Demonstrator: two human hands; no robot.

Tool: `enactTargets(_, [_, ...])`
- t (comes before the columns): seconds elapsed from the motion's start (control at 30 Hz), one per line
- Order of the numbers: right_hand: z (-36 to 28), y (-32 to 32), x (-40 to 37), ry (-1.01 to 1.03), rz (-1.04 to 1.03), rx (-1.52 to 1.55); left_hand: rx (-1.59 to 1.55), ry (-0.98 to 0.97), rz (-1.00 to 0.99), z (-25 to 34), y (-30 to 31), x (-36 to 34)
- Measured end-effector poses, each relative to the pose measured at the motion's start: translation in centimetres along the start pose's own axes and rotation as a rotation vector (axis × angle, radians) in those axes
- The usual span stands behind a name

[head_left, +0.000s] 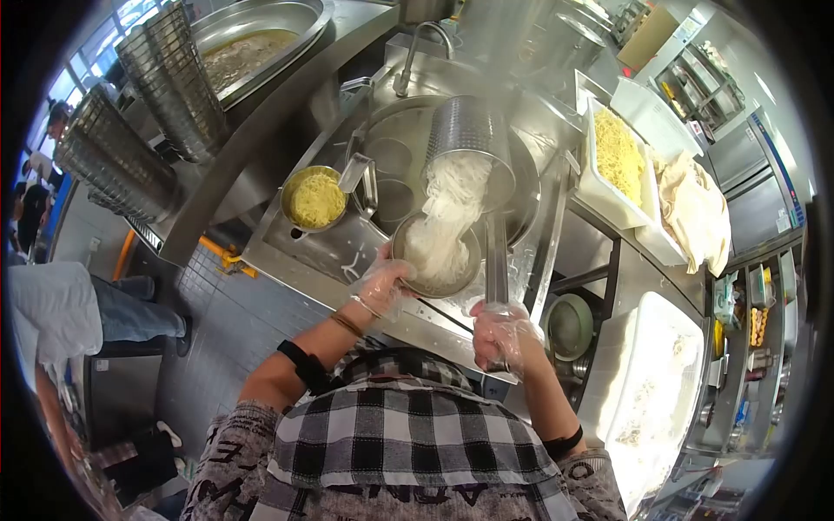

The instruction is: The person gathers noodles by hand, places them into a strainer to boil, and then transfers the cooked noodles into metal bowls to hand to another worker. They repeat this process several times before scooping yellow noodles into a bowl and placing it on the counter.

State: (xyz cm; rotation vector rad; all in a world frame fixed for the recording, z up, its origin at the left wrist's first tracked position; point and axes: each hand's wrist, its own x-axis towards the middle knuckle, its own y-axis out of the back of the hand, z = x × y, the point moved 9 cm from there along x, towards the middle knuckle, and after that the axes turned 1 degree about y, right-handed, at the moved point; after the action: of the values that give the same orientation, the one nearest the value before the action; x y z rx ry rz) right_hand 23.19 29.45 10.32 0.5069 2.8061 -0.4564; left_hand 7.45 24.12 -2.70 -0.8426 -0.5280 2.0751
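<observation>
White noodles hang from the mouth of a tilted perforated metal strainer down into a round metal bowl. In a clear plastic glove, my left hand grips the bowl's left rim. My right hand, gloved too, is wrapped round the strainer's long handle below the basket. Both bowl and strainer are above the steel cooker, whose wide pot of water lies behind them. A second metal bowl with yellow noodles stands on the steel top to the left.
Right of the cooker are a white tub of yellow noodles, a cloth and a large white container. A faucet rises behind the pot. Stacked bowls stand upper left. Another person's legs show at left.
</observation>
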Motion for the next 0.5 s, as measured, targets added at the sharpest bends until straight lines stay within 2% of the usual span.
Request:
enactTargets(0.03, [0.8,0.5,-0.6,-0.119,0.063,0.039,-0.010,0.045,-0.012,-0.8,0.1,0.1])
enactTargets(0.1, [1.0,1.0,-1.7,-0.095,0.082,0.047,-0.032,0.038,-0.034,-1.6,0.0,0.4])
enactTargets(0.23, [0.7,1.6,-4.6,-0.218,0.047,-0.386,-0.005,0.006,-0.041,-2.7,-0.8,0.4])
enactTargets(0.27, [1.5,1.8,-5.5,-0.352,0.131,-0.017,-0.007,0.007,-0.045,-2.6,-1.0,0.7])
enactTargets(0.37, [-0.8,2.3,-5.6,0.049,0.114,-0.533,0.031,0.114,-0.111,-4.7,-2.1,0.4])
enactTargets(0.43, [-1.3,1.9,-5.7,-0.178,0.313,0.289,0.060,0.120,-0.093,-5.2,-2.6,0.9])
enactTargets(0.5, [-1.4,2.1,-6.7,-0.235,0.321,0.299,-0.005,0.119,-0.144,-6.6,-2.7,1.7])
